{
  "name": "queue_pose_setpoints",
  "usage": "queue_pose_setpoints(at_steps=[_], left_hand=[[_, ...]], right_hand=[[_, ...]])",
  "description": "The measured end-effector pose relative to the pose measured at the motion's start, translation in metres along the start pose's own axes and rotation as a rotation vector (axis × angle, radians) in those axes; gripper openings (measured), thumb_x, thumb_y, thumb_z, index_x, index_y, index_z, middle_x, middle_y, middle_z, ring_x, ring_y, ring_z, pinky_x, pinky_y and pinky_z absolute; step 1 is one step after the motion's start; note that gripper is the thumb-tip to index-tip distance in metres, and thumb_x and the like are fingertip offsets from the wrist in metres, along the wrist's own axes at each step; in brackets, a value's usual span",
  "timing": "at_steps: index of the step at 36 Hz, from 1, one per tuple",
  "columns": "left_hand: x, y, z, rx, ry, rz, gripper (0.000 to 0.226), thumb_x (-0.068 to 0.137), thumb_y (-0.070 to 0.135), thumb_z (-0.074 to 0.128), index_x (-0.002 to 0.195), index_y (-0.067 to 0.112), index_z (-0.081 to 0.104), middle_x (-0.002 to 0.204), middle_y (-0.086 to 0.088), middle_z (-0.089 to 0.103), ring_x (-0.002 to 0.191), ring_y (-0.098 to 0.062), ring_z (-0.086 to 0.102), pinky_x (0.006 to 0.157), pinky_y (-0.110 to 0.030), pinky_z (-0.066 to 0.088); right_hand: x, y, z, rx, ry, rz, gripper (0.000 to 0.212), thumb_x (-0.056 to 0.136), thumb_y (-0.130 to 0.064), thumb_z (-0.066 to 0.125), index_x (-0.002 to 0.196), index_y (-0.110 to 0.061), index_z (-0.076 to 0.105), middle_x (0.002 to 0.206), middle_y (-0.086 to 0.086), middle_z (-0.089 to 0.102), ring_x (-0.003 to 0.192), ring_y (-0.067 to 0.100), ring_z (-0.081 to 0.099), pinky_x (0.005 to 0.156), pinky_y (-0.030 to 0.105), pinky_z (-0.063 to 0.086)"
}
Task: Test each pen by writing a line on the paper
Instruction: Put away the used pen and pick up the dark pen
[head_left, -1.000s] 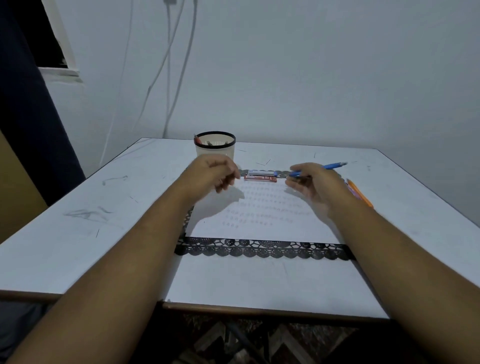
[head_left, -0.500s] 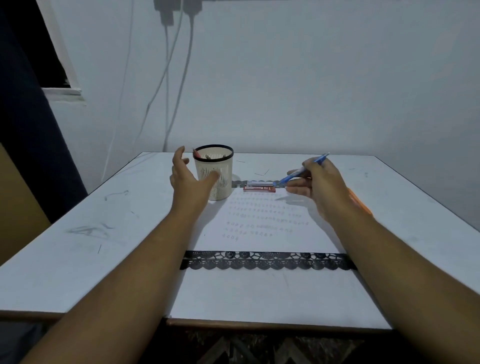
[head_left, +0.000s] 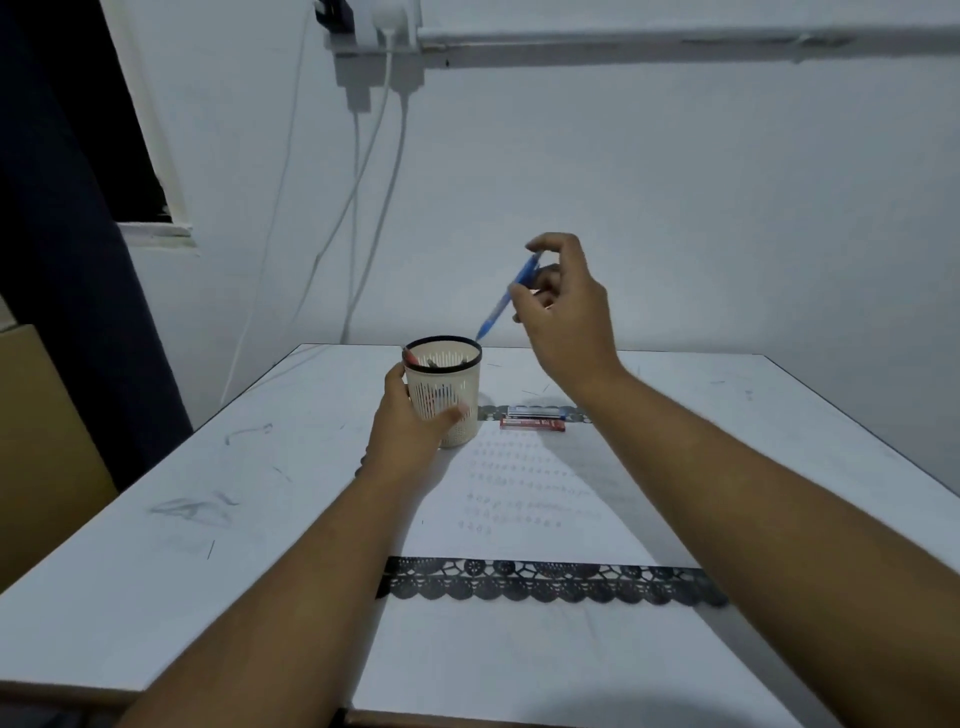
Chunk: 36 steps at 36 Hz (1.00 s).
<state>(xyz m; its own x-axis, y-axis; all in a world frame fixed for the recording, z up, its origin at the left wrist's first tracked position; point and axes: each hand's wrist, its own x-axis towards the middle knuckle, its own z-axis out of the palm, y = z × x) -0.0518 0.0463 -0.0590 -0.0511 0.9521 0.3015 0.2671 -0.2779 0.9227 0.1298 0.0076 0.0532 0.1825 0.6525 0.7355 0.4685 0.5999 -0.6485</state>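
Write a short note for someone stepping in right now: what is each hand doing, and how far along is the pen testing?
Left hand grips the pen cup, which stands on the table.
Right hand pinches the blue pen, tip down just above the cup's rim.
Paper already carries rows of marks.
Left: put this pen in the cup; whether untested pens remain cannot be told.

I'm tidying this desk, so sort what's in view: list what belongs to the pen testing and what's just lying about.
Job:
- blue pen, pinched in the right hand, tip near the cup's rim
- cup with pens in it, gripped by the left hand
- paper with written rows

Lying about:
- two flat boxes beyond the paper
- lace strip
- wall cables
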Motion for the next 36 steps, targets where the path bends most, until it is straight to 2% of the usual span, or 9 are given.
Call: queue_pose_setpoints(at_steps=[3, 8, 12, 14, 19, 26, 30, 32, 36], left_hand=[[0.001, -0.002, -0.001, 0.002, 0.006, 0.003, 0.085, 0.078, 0.022, 0.089, 0.146, 0.028, 0.038, 0.127, 0.003, 0.066, 0.117, -0.021, 0.064, 0.102, -0.051, 0.052], [0.003, -0.002, -0.001, -0.006, -0.001, -0.001, 0.085, 0.079, 0.022, 0.088, 0.147, 0.027, 0.037, 0.130, 0.002, 0.065, 0.118, -0.021, 0.063, 0.103, -0.049, 0.052], [0.003, -0.001, -0.002, -0.002, -0.001, 0.010, 0.083, 0.081, 0.020, 0.087, 0.147, 0.025, 0.037, 0.130, 0.002, 0.065, 0.117, -0.021, 0.064, 0.099, -0.041, 0.053], [0.004, -0.002, -0.002, -0.001, 0.001, 0.006, 0.084, 0.079, 0.021, 0.088, 0.146, 0.027, 0.038, 0.129, 0.003, 0.065, 0.116, -0.020, 0.064, 0.100, -0.044, 0.053], [0.004, -0.003, -0.002, 0.001, -0.004, 0.010, 0.085, 0.078, 0.023, 0.089, 0.146, 0.027, 0.038, 0.126, 0.004, 0.066, 0.116, -0.019, 0.065, 0.100, -0.047, 0.053], [0.004, -0.003, -0.004, 0.029, -0.005, 0.025, 0.083, 0.080, 0.021, 0.087, 0.146, 0.025, 0.038, 0.126, 0.003, 0.066, 0.117, -0.020, 0.065, 0.099, -0.042, 0.053], [0.005, -0.004, -0.005, 0.061, -0.016, 0.030, 0.084, 0.081, 0.023, 0.087, 0.148, 0.024, 0.036, 0.127, 0.004, 0.065, 0.118, -0.019, 0.064, 0.094, -0.034, 0.051], [0.005, -0.004, -0.006, 0.076, -0.024, 0.031, 0.089, 0.079, 0.027, 0.088, 0.149, 0.026, 0.034, 0.131, 0.005, 0.063, 0.121, -0.020, 0.063, 0.098, -0.037, 0.052], [0.004, -0.001, -0.010, 0.081, 0.038, 0.110, 0.113, 0.067, 0.048, 0.089, 0.156, 0.036, 0.020, 0.156, 0.002, 0.039, 0.144, -0.024, 0.040, 0.115, -0.052, 0.041]], right_hand=[[0.007, 0.002, 0.016, -0.044, -0.030, -0.017, 0.027, 0.094, -0.008, 0.063, 0.118, -0.021, 0.059, 0.082, -0.003, 0.068, 0.060, 0.021, 0.060, 0.068, 0.045, 0.058], [0.012, 0.017, 0.036, -0.153, -0.087, 0.008, 0.012, 0.099, -0.018, 0.061, 0.109, -0.023, 0.067, 0.076, -0.010, 0.065, 0.057, 0.004, 0.055, 0.058, 0.028, 0.045], [0.010, 0.026, 0.045, -0.205, -0.109, 0.066, 0.012, 0.098, -0.023, 0.063, 0.106, -0.024, 0.072, 0.077, -0.016, 0.064, 0.068, 0.011, 0.064, 0.066, 0.034, 0.055], [0.009, 0.029, 0.049, -0.222, -0.128, 0.098, 0.013, 0.096, -0.024, 0.064, 0.105, -0.025, 0.073, 0.078, -0.017, 0.065, 0.071, 0.016, 0.067, 0.070, 0.038, 0.057], [0.004, 0.032, 0.051, -0.304, -0.200, 0.137, 0.013, 0.096, -0.023, 0.064, 0.101, -0.026, 0.075, 0.071, -0.022, 0.066, 0.071, 0.001, 0.061, 0.071, 0.030, 0.053], [-0.006, 0.034, 0.052, -0.421, -0.294, 0.151, 0.021, 0.095, -0.029, 0.059, 0.097, -0.031, 0.080, 0.100, -0.015, 0.077, 0.099, 0.010, 0.068, 0.085, 0.036, 0.058], [-0.009, 0.034, 0.051, -0.374, -0.285, 0.148, 0.026, 0.101, -0.031, 0.057, 0.111, -0.027, 0.080, 0.119, -0.012, 0.076, 0.117, 0.010, 0.065, 0.098, 0.036, 0.054], [-0.010, 0.036, 0.046, -0.328, -0.247, 0.136, 0.029, 0.103, -0.031, 0.056, 0.121, -0.023, 0.078, 0.128, -0.009, 0.073, 0.124, 0.010, 0.062, 0.105, 0.036, 0.051], [-0.019, 0.040, 0.028, -0.258, -0.164, 0.107, 0.022, 0.102, -0.023, 0.058, 0.113, -0.022, 0.076, 0.114, -0.008, 0.074, 0.108, 0.009, 0.064, 0.094, 0.032, 0.053]])
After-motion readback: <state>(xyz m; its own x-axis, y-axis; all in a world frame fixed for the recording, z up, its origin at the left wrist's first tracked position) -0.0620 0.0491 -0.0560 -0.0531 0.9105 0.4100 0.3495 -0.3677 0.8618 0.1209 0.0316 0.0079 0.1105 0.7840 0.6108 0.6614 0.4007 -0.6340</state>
